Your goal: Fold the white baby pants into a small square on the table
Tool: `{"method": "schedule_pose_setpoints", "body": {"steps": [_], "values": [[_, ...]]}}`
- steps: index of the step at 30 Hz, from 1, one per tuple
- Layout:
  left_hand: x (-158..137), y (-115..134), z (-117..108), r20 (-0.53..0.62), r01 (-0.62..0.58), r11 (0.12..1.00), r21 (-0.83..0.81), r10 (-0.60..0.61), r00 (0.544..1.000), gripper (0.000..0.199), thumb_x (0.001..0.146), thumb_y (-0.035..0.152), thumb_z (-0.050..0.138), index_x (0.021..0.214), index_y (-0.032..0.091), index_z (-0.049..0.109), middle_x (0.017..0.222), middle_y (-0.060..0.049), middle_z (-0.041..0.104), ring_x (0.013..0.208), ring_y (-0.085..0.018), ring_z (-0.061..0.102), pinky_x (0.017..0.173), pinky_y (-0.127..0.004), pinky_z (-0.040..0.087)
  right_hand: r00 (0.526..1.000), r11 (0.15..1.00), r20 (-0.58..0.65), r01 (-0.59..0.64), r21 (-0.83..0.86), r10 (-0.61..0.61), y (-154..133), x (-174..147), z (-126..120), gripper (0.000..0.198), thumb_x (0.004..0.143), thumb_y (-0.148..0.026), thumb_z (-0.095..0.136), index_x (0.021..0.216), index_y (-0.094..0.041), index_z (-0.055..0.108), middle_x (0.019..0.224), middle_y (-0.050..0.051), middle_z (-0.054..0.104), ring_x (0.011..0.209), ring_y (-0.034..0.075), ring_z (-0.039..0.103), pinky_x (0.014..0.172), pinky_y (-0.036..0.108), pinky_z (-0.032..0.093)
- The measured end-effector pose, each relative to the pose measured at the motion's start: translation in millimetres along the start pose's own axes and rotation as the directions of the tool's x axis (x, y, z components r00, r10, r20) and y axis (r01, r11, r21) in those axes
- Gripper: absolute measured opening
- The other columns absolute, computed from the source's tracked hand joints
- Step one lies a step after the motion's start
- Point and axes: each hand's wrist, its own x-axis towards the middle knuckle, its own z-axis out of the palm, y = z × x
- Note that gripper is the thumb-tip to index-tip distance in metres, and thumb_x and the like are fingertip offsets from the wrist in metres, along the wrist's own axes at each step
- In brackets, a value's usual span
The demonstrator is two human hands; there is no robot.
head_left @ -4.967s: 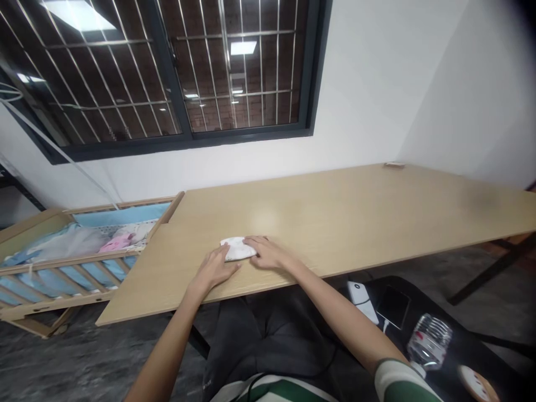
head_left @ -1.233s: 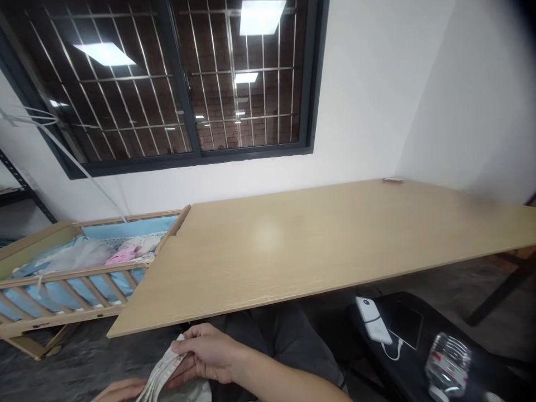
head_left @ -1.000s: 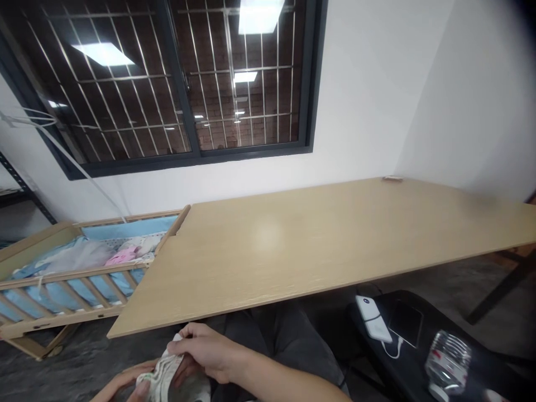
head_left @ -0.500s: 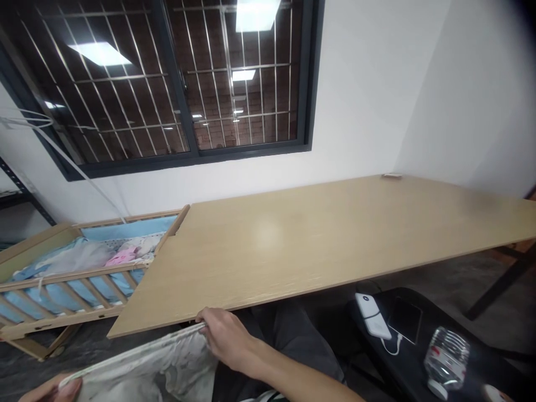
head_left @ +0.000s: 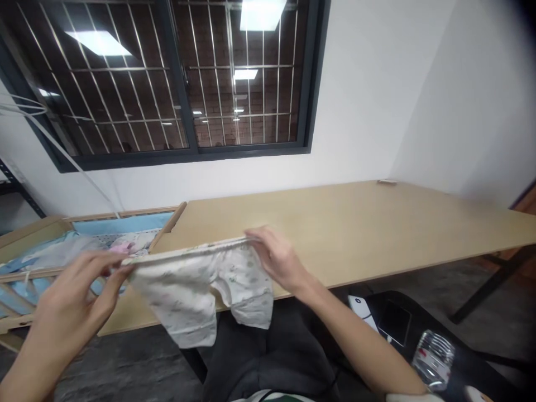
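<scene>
The left hand (head_left: 73, 304) and right hand (head_left: 280, 261) are pinching opposite waistband (head_left: 184, 254) ends of the shorts (head_left: 182, 298), apparently spreading them wide above the near table (head_left: 360, 234) edge.

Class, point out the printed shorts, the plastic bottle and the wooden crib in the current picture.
Printed shorts (head_left: 188, 285): head view, on the fabric below the waistband.
Plastic bottle (head_left: 434, 358): head view, on its side.
Wooden crib (head_left: 173, 218): head view, on its right-hand end rail.

Shorts (head_left: 188, 298), one small pair: white cloth, faint scattered print, gathered waistband. Condition: unfolded, lightly creased. Pose: aloft at the table's (head_left: 343, 234) near edge, waistband drawn nearly straight, two short, wide legs hanging parted.
</scene>
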Motion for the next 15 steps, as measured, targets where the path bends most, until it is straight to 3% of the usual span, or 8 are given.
{"method": "schedule_pose_setpoints", "body": {"steps": [3, 5, 7, 8, 10, 13, 15], "values": [[52.7, 23.9, 26.2, -0.014, -0.175, 0.980, 0.095, 0.178, 0.984, 0.042, 0.098, 0.059, 0.043, 0.107, 0.025, 0.065, 0.095, 0.000, 0.058, 0.093, -0.020, 0.059, 0.089, -0.034, 0.049, 0.997, 0.985, -0.079, -0.032, -0.170, 0.018, 20.3, 25.9, -22.0, 0.016, 0.101, -0.022, 0.057, 0.113, -0.018, 0.066, 0.099, 0.009, 0.070, 0.092, 0.021, 0.062, 0.084, 0.035, 0.054], [81.5, 27.8, 50.9, -0.015, -0.212, 0.972, 0.106, 0.215, 0.977, 0.042, 0.098, 0.055, 0.043, 0.106, 0.021, 0.067, 0.090, -0.004, 0.059, 0.091, -0.022, 0.060, 0.088, -0.034, 0.048, 0.993, 0.960, -0.093, -0.099, -0.261, 0.077, 37.1, 37.8, -31.1, 0.013, 0.099, -0.027, 0.061, 0.105, -0.019, 0.068, 0.093, 0.008, 0.069, 0.089, 0.022, 0.059, 0.081, 0.034, 0.052], [102.2, 26.3, 80.8, 0.053, -0.201, 0.975, 0.093, 0.197, 0.979, 0.037, 0.097, 0.050, 0.045, 0.101, 0.021, 0.068, 0.085, -0.005, 0.062, 0.088, -0.024, 0.061, 0.086, -0.034, 0.047, 0.983, 0.927, -0.074, -0.182, -0.329, 0.167, 57.6, 44.1, -34.5, 0.011, 0.097, -0.029, 0.063, 0.102, -0.020, 0.068, 0.090, 0.007, 0.069, 0.090, 0.022, 0.058, 0.078, 0.033, 0.050], [109.3, 25.4, 97.0, 0.119, -0.169, 0.983, 0.072, 0.160, 0.980, 0.034, 0.096, 0.048, 0.047, 0.100, 0.022, 0.068, 0.083, -0.004, 0.064, 0.085, -0.024, 0.062, 0.085, -0.034, 0.047, 0.974, 0.908, -0.050, -0.225, -0.353, 0.222, 69.6, 44.8, -33.7, 0.011, 0.097, -0.029, 0.064, 0.101, -0.020, 0.068, 0.091, 0.007, 0.069, 0.090, 0.022, 0.058, 0.078, 0.032, 0.048], [117.2, 25.1, 130.8, 0.283, 0.008, 1.000, -0.018, -0.003, 0.959, 0.029, 0.094, 0.046, 0.052, 0.099, 0.022, 0.068, 0.076, -0.002, 0.067, 0.078, -0.023, 0.063, 0.079, -0.032, 0.046, 0.939, 0.872, 0.027, -0.308, -0.380, 0.344, 96.6, 41.8, -27.2, 0.010, 0.097, -0.026, 0.062, 0.104, -0.021, 0.067, 0.095, 0.006, 0.070, 0.090, 0.021, 0.059, 0.077, 0.030, 0.045], [115.2, 29.0, 182.0, 0.524, 0.309, 0.940, -0.147, -0.191, 0.830, 0.031, 0.093, 0.044, 0.055, 0.106, 0.018, 0.066, 0.071, -0.002, 0.071, 0.072, -0.021, 0.064, 0.069, -0.028, 0.048, 0.845, 0.811, 0.151, -0.418, -0.409, 0.512, 141.3, 28.1, -6.7, 0.014, 0.097, -0.019, 0.057, 0.107, -0.020, 0.065, 0.099, 0.005, 0.070, 0.086, 0.018, 0.061, 0.074, 0.026, 0.041], [107.6, 31.7, 215.8, 0.603, 0.394, 0.902, -0.175, -0.218, 0.768, 0.034, 0.096, 0.042, 0.051, 0.110, 0.014, 0.064, 0.074, -0.004, 0.074, 0.069, -0.018, 0.066, 0.065, -0.026, 0.050, 0.764, 0.759, 0.207, -0.492, -0.428, 0.612, 169.5, 16.0, 11.0, 0.015, 0.096, -0.017, 0.055, 0.108, -0.018, 0.065, 0.097, 0.006, 0.071, 0.081, 0.017, 0.061, 0.071, 0.025, 0.039]]}}
